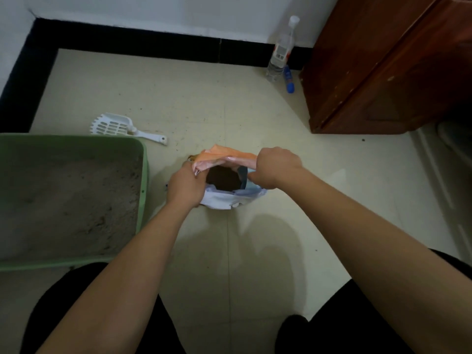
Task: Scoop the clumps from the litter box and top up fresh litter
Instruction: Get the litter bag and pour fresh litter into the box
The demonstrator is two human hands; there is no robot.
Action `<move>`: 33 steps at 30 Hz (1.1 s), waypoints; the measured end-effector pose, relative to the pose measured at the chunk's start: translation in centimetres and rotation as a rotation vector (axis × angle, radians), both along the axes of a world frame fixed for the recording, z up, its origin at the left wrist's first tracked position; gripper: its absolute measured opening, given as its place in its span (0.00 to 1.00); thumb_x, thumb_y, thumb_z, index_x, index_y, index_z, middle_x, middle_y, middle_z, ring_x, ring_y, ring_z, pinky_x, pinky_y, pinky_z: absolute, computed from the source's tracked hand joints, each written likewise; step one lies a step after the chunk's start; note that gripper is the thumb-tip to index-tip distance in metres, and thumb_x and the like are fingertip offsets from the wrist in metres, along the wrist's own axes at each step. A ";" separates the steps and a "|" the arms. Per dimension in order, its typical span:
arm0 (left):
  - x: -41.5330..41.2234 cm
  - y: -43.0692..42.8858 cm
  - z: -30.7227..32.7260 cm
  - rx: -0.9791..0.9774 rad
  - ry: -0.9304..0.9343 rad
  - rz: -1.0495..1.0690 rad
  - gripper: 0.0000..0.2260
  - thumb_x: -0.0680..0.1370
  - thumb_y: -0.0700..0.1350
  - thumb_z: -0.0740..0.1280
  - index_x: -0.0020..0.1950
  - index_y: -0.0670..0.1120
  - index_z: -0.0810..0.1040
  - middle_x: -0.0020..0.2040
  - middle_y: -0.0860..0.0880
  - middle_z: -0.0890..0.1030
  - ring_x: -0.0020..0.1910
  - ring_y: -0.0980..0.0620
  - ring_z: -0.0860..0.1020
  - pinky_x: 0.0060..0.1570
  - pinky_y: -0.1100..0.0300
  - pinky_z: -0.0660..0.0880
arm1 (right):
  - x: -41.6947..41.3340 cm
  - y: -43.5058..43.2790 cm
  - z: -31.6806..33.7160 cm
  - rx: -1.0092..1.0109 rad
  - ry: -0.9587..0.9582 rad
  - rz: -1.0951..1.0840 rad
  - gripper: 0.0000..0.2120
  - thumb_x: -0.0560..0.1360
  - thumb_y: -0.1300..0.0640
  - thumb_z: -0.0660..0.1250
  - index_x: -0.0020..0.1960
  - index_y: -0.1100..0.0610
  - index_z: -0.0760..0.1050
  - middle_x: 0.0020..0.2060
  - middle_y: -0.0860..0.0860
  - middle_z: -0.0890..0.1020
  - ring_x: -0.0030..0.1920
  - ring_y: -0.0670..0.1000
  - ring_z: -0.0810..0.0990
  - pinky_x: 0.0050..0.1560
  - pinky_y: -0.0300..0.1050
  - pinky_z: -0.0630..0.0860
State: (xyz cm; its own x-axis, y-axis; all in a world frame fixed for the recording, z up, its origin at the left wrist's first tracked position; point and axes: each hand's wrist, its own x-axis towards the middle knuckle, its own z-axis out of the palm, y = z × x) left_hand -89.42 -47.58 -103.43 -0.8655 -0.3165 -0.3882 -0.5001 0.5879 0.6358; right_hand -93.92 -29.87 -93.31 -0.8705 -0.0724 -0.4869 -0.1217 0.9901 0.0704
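**Both hands on litter bag, frame centre**

Left hand [185,186] and right hand [274,167] each pinch the rim of the litter bag [224,198], holding its mouth open; dark contents inside, probably litter, too dim to confirm. Green litter box [143,175] at left edge, grey litter in it. White scoop [120,126] lies on the floor just above the box, untouched.

Glossy plastic bag [224,159]; matt plastic scoop [115,125]
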 end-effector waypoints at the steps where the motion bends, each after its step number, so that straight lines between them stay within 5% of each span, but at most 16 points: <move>1: 0.2 0.0 0.2 0.016 -0.005 0.001 0.14 0.81 0.55 0.60 0.53 0.45 0.72 0.47 0.42 0.79 0.43 0.41 0.79 0.37 0.51 0.80 | -0.2 0.1 -0.2 -0.017 -0.011 0.001 0.16 0.77 0.43 0.64 0.49 0.57 0.73 0.34 0.51 0.72 0.39 0.52 0.76 0.44 0.46 0.77; 3: 0.7 -0.2 0.6 0.078 -0.009 -0.010 0.14 0.80 0.55 0.62 0.52 0.44 0.72 0.45 0.45 0.77 0.42 0.44 0.79 0.32 0.58 0.75 | -0.4 0.4 -0.9 -0.046 -0.023 0.001 0.15 0.77 0.45 0.65 0.52 0.57 0.75 0.34 0.51 0.72 0.38 0.51 0.76 0.41 0.44 0.76; 6: 1.7 -0.6 0.7 0.225 0.033 -0.025 0.17 0.77 0.57 0.67 0.57 0.47 0.73 0.49 0.47 0.79 0.47 0.48 0.79 0.40 0.54 0.77 | 0.0 0.9 -1.1 -0.053 -0.102 -0.009 0.16 0.79 0.48 0.64 0.61 0.57 0.76 0.36 0.51 0.73 0.38 0.50 0.75 0.39 0.43 0.72; 9: 2.7 -0.5 1.5 0.325 0.104 -0.046 0.16 0.76 0.55 0.70 0.58 0.49 0.72 0.50 0.48 0.80 0.46 0.50 0.81 0.36 0.53 0.81 | 0.3 0.9 -0.5 -0.072 -0.206 -0.018 0.23 0.81 0.55 0.61 0.75 0.50 0.64 0.50 0.56 0.75 0.51 0.54 0.76 0.55 0.46 0.76; 12: 3.3 -0.3 1.9 0.333 0.132 -0.045 0.12 0.78 0.53 0.68 0.54 0.46 0.75 0.46 0.46 0.81 0.43 0.48 0.82 0.30 0.57 0.80 | 1.2 0.7 -1.0 -0.055 -0.158 -0.023 0.17 0.78 0.59 0.62 0.66 0.58 0.74 0.49 0.56 0.76 0.51 0.55 0.79 0.53 0.46 0.77; 16: 3.6 0.1 1.8 0.303 0.143 -0.011 0.10 0.78 0.53 0.67 0.44 0.47 0.76 0.40 0.45 0.80 0.39 0.46 0.81 0.29 0.52 0.81 | 2.4 1.1 -1.8 -0.103 -0.119 0.049 0.15 0.77 0.55 0.64 0.62 0.57 0.76 0.45 0.53 0.75 0.43 0.54 0.75 0.43 0.44 0.73; 23: 3.3 1.9 1.7 0.195 0.158 -0.008 0.08 0.77 0.51 0.68 0.44 0.48 0.76 0.37 0.47 0.79 0.37 0.47 0.79 0.33 0.54 0.78 | 2.7 5.5 -4.0 -0.357 -0.122 -0.297 0.17 0.78 0.48 0.65 0.50 0.63 0.80 0.43 0.58 0.80 0.41 0.57 0.80 0.36 0.42 0.70; 29: 3.5 2.4 1.9 0.076 0.175 -0.001 0.05 0.78 0.48 0.67 0.46 0.48 0.73 0.35 0.54 0.75 0.38 0.48 0.76 0.34 0.57 0.69 | 3.7 7.7 -3.8 -0.634 -0.296 -0.555 0.18 0.76 0.49 0.67 0.49 0.66 0.81 0.32 0.55 0.74 0.26 0.51 0.66 0.26 0.40 0.62; 33: 3.3 1.2 2.5 0.012 0.165 0.051 0.09 0.78 0.50 0.66 0.43 0.46 0.74 0.35 0.51 0.75 0.37 0.49 0.76 0.31 0.59 0.66 | 3.2 5.0 -3.0 -0.431 -0.091 -0.288 0.15 0.78 0.49 0.65 0.51 0.61 0.80 0.40 0.55 0.78 0.38 0.55 0.76 0.36 0.41 0.69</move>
State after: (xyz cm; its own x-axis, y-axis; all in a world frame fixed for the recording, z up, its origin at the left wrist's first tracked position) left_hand -86.08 -46.34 -100.96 -0.9009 -0.3579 -0.2456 -0.4170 0.5566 0.7185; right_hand -90.69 -24.83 -96.30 -0.8401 -0.0464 -0.5404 0.1735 0.9211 -0.3487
